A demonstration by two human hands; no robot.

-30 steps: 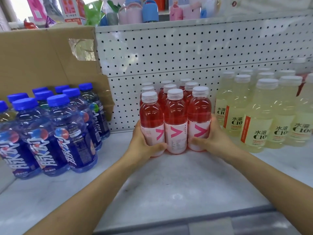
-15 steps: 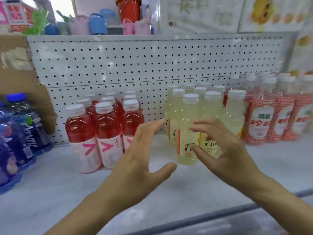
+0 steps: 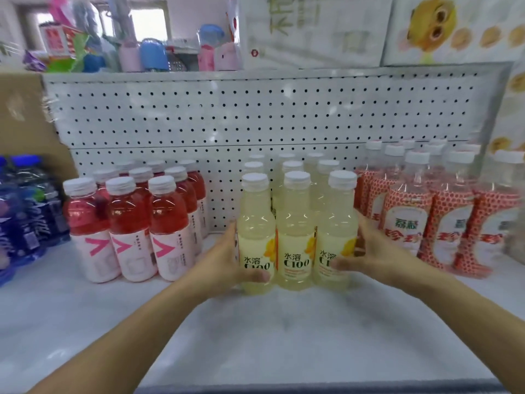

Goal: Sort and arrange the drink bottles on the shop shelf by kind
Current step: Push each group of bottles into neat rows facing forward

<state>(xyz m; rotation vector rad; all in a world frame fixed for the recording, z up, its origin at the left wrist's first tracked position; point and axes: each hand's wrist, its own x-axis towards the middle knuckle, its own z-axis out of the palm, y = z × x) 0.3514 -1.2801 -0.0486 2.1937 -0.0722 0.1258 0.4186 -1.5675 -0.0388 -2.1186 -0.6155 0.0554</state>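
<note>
A block of pale yellow C100 bottles (image 3: 295, 240) with white caps stands mid-shelf, three across in front and more rows behind. My left hand (image 3: 224, 260) presses against the left front bottle, thumb across its label. My right hand (image 3: 369, 254) clasps the right front bottle from the other side. To the left stands a group of red drink bottles (image 3: 133, 228) with pink-and-white labels. At the far left are blue-capped dark blue bottles (image 3: 25, 206). Bottles with red dotted labels (image 3: 443, 217) stand to the right.
The white shelf board (image 3: 255, 336) stretches toward me. A white pegboard (image 3: 255, 115) backs the shelf. A cardboard sheet (image 3: 22, 115) leans at the back left. Cups, small goods and printed boxes (image 3: 454, 29) sit on the ledge above.
My hands left the red bottle group, reached right with open fingers, and now clasp the yellow bottle block from both sides. The view has swung right.
</note>
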